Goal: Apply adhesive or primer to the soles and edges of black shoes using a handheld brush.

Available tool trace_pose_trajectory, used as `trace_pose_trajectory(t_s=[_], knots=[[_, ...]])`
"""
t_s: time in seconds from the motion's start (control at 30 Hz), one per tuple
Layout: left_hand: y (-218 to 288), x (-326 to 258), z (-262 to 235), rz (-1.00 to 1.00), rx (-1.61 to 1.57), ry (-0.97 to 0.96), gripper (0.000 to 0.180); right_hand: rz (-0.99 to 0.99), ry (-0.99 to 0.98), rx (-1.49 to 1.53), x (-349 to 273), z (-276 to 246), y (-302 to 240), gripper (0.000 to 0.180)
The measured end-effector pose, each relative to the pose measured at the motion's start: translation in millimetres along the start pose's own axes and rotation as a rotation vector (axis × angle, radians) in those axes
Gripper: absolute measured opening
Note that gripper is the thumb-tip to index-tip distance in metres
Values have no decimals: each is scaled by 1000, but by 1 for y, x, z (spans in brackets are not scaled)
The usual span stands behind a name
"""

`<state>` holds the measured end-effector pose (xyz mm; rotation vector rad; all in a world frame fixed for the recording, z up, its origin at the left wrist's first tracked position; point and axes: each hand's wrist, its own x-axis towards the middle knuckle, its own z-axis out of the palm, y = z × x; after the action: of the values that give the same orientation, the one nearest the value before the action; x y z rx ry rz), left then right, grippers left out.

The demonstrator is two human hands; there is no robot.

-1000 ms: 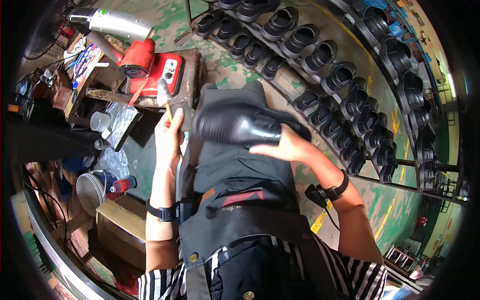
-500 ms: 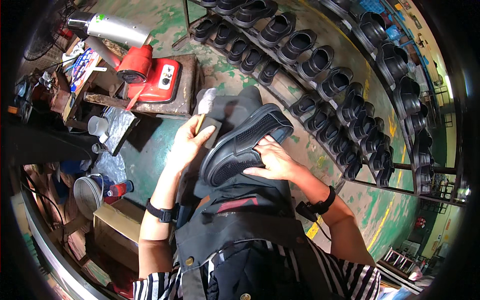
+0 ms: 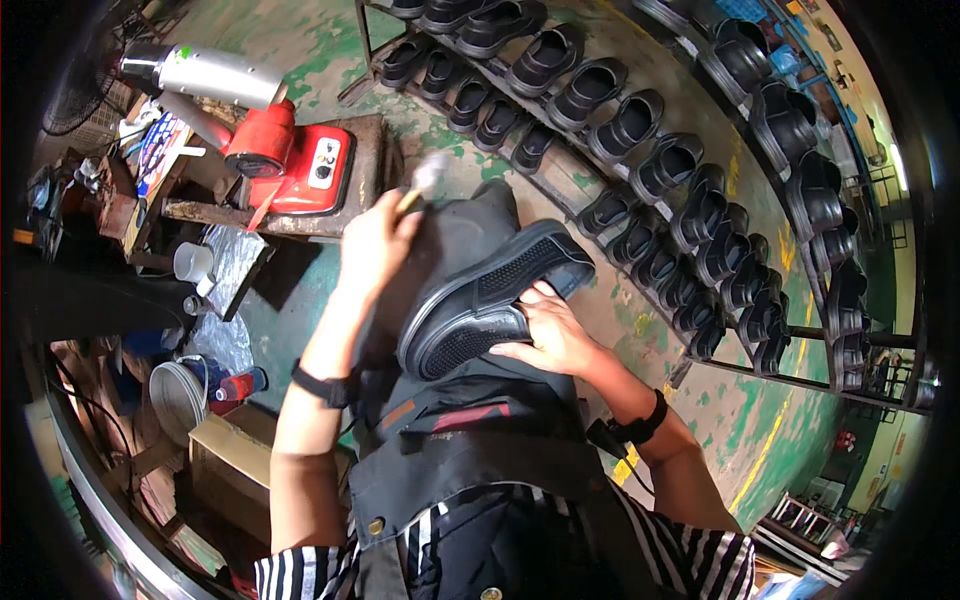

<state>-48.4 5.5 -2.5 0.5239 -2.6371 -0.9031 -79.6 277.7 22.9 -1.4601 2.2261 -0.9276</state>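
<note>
A black slip-on shoe [image 3: 465,342] with perforated panels lies tilted over my lap. My right hand [image 3: 555,335] grips it, fingers inside its opening and thumb along the outside. Raised beyond the shoe's left side, my left hand [image 3: 375,240] is closed around a thin light-coloured stick [image 3: 408,202] with a fuzzy white tip. The tip is smeared by motion and apart from the shoe. Whether the left hand also holds something else cannot be seen.
A red machine [image 3: 310,170] with a silver tube stands on a worn stool at the far left. Racks with several rows of black shoes [image 3: 590,92] curve along the right. White cup [image 3: 193,262], bucket [image 3: 178,400] and cardboard box [image 3: 235,450] are on the left.
My left hand has moved up and away from the shoe with the stick. A dark flat square piece seen in that hand earlier no longer shows. The shoe stays in my right hand.
</note>
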Motion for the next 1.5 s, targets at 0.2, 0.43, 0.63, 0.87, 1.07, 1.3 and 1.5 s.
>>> trace_pose_trajectory(t_s=[0.2,0.43,0.63,0.87,1.07,1.3,1.5], knots=[[-44,-36,0,-286,-596,-171,21,596,355,873,-14,-9,52,24],[-18,-62,24,-378,-468,-239,21,1254,1032,1296,21,8,263,21],[-20,-49,36,-360,-374,-195,24,1345,1339,1541,57,11,421,23],[-33,-35,45,-477,-428,-224,31,1141,1555,1294,103,33,508,17],[-37,-24,45,-577,-558,-249,14,851,105,-262,151,66,492,50],[-44,-16,31,-197,-604,-434,11,722,242,-309,147,57,411,36],[-41,-20,16,-131,-591,-403,7,566,407,274,110,24,279,24]])
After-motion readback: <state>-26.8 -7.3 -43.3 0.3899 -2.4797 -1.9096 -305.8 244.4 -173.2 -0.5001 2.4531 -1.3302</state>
